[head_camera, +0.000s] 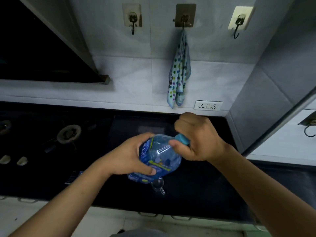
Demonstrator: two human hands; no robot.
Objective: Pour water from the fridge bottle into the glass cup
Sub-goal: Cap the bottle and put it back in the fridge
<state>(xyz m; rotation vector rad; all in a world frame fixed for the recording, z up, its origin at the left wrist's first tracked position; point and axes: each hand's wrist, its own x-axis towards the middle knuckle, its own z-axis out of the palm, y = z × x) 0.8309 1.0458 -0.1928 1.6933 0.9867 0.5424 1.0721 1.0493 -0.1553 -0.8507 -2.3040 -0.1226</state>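
Observation:
A clear blue plastic bottle [160, 156] with a blue and yellow label hangs above the dark counter, tilted with its neck toward the upper right. My left hand [130, 156] wraps around its body. My right hand [196, 139] is closed around the blue cap [182, 139] at the neck. Directly below the bottle, a small clear glass cup [158, 184] with a handle stands on the black counter [196, 185]; the bottle hides part of its rim.
A gas hob with a burner [68, 134] and knobs [22, 160] fills the left of the counter. A dotted cloth [178, 74] hangs from a wall hook above a white socket strip [207, 106]. A grey wall corner [273, 93] stands at right.

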